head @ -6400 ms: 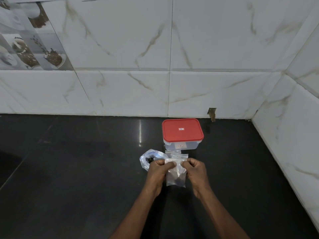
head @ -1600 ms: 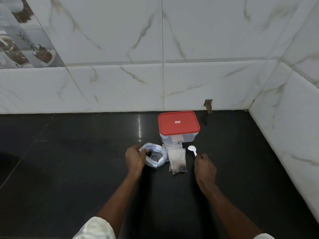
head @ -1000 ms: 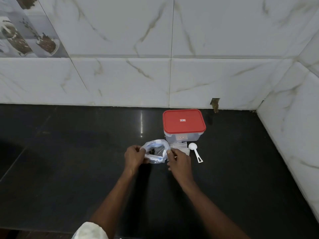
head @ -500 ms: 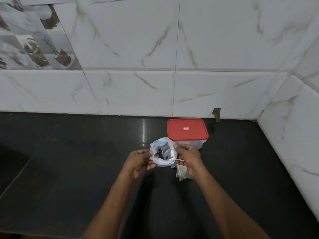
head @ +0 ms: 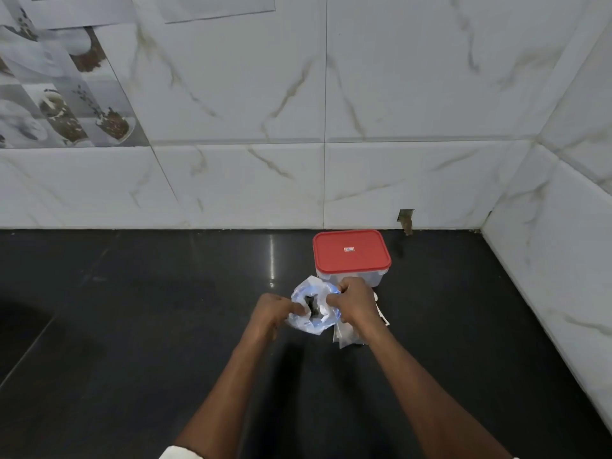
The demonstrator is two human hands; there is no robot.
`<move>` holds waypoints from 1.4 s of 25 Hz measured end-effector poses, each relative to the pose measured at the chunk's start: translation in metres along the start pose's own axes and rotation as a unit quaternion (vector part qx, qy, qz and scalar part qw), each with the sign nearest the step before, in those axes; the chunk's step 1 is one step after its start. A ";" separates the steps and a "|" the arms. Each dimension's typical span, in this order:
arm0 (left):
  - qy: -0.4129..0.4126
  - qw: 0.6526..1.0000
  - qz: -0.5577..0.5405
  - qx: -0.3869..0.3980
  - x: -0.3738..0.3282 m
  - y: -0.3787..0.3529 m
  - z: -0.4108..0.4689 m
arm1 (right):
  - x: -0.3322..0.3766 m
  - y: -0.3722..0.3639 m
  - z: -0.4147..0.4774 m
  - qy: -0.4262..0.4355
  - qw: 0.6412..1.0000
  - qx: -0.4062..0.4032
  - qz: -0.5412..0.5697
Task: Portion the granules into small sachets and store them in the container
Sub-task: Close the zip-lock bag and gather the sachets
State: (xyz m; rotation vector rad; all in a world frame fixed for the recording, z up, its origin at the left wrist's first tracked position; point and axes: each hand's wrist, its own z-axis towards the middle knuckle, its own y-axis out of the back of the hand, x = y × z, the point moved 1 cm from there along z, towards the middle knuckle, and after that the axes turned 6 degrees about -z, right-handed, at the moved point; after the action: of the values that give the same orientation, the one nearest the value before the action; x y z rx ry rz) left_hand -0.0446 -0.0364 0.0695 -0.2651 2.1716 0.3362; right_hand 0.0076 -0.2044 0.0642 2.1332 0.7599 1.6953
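Grip on both sides: the left hand (head: 271, 314) pinches the left rim of the plastic bag (head: 309, 326) with curled fingers, and the right hand (head: 352, 306) has its fingers curled round the right rim. The mouth is held open between them, with dark granules (head: 312, 304) showing inside. Half a second ago the left hand's fingers lay loosely beside the bag; now they have closed on it, and the bag sits lower in the view. Small sachets (head: 344, 339) lie on the tabletop (head: 132, 326), partly under the right wrist, as before. The container (head: 351, 253), red lid on, stands just behind the right hand and near the back wall (head: 231, 187). The side wall (head: 546, 276) is well apart to the right; the dark tabletop runs wide to the left and toward the person.
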 end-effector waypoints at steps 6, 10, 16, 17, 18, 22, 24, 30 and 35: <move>-0.094 0.962 0.189 -0.170 0.005 -0.010 0.001 | 0.004 -0.013 -0.014 0.074 0.935 -0.098 -0.332; -0.145 0.930 0.251 -0.228 0.004 -0.018 0.004 | -0.007 -0.024 -0.009 0.069 0.960 -0.096 -0.254; -0.195 0.933 0.192 -0.234 -0.004 -0.001 0.015 | -0.013 0.016 -0.005 -0.062 0.897 0.151 0.411; -0.187 0.941 0.179 -0.217 -0.003 0.000 0.016 | -0.015 0.019 -0.004 -0.049 0.898 0.146 0.412; -0.173 0.951 0.166 -0.195 -0.001 0.000 0.018 | -0.018 0.021 -0.005 -0.027 0.913 0.140 0.382; -0.057 0.995 0.070 -0.042 -0.008 -0.003 0.010 | -0.025 0.016 -0.005 0.070 0.970 0.117 0.202; 0.012 0.996 0.073 0.041 -0.020 0.004 0.000 | -0.026 0.017 -0.002 0.078 0.978 0.054 0.185; -0.261 0.938 0.181 0.139 -0.054 0.004 -0.015 | -0.023 0.021 0.000 0.078 0.968 0.042 0.234; -0.314 0.862 0.333 0.219 -0.077 -0.020 0.000 | -0.018 0.018 -0.004 0.096 0.964 0.063 0.242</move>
State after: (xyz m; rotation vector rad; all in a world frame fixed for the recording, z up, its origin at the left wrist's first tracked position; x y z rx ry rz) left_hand 0.0060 -0.0502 0.1299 0.7770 1.5541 0.2465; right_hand 0.0048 -0.2297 0.0601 2.4084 0.4191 2.1746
